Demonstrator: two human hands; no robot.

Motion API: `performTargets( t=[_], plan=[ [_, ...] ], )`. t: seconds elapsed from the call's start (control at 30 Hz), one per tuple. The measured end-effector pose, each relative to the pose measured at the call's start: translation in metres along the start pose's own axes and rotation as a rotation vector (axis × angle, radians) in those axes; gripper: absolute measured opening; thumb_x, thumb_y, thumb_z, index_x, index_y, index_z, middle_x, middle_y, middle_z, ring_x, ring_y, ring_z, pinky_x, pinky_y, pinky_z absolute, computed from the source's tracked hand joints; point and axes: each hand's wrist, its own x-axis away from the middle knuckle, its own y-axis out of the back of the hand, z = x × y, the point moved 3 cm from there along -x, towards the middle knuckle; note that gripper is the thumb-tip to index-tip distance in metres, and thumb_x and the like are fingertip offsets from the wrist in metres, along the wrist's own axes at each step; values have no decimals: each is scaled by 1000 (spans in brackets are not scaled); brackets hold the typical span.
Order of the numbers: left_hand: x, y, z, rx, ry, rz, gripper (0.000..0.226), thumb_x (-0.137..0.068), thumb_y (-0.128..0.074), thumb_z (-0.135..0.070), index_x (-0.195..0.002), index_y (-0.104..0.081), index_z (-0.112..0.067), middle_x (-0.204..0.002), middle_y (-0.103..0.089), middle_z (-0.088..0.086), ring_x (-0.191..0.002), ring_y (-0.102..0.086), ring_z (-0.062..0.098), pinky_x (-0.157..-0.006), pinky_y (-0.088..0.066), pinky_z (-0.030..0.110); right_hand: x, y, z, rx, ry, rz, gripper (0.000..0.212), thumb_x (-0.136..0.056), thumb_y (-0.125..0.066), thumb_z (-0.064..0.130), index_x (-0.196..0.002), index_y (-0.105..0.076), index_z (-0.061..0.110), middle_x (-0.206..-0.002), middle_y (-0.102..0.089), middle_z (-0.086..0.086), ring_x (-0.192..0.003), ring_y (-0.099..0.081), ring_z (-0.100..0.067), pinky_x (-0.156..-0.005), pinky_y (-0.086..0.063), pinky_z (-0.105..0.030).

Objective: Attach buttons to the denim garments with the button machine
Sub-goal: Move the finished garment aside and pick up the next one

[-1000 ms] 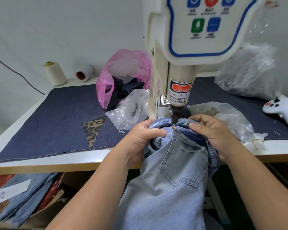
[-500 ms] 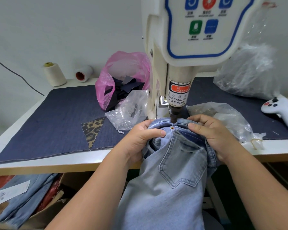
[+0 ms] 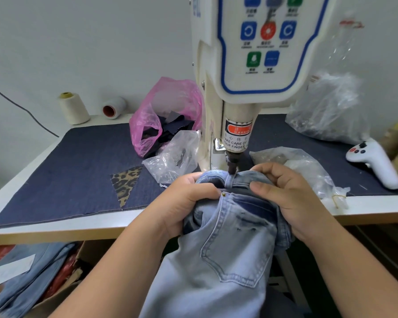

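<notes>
Machine: tall cream button machine with blue-edged control panel, standing on the surface; dark metal punch tip pointing down at the waistband.
Surface: white worktop covered by dark navy denim cloth, under and around the machine.
Garment: pale blue denim jeans, waistband bunched directly under the machine's punch, back pocket facing up, legs hanging off the surface edge in front of the machine.
Left hand: just left of the punch, fingers curled over the waistband fold, thumb pressing on top; gripping the jeans.
Right hand: just right of the punch, fingers bent round the bunched denim, thumb flat along the band; gripping the jeans.
Rivet: small brass stud at the pocket corner, in front of the punch, between both thumbs.
Step, judged: aligning the next spot under the punch.
Doing it well: keep denim taut and flat, layers unbunched, mark centred below the tip, fingertips clear of the punch as the warning label advises.
</notes>
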Motion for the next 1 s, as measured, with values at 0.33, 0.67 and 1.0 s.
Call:
performTargets(
  t=[0.33,0.67,1.0],
  plan=[
    [55,6,-16,-31,-42,141,48,-73,-64,2,-121,-63,4,-125,-62,32,-106,-63,42,-95,-53,47,31,-40,30,15,119,122,23,-77,-71,14,-91,-73,32,-92,-75,1,-82,-72,-14,-67,-56,-23],
    [87,1,-45,-57,-285,53,45,-67,-64,6,-111,-67,1,-108,-70,28,-88,-71,33,-76,-60,37,56,-51,49,663,345,-176,26,-76,-69,42,-101,-61,40,-102,-58,18,-102,-57,-3,-87,-44,-20],
    [98,-6,-50,-57,-285,25,56,-60,-71,-14,-113,-63,4,-107,-64,31,-93,-61,41,-82,-53,45,94,-71,33,695,283,189,17,-87,-59,38,-102,-66,38,-101,-57,17,-106,-55,-10,-88,-42,-24]
  ],
)
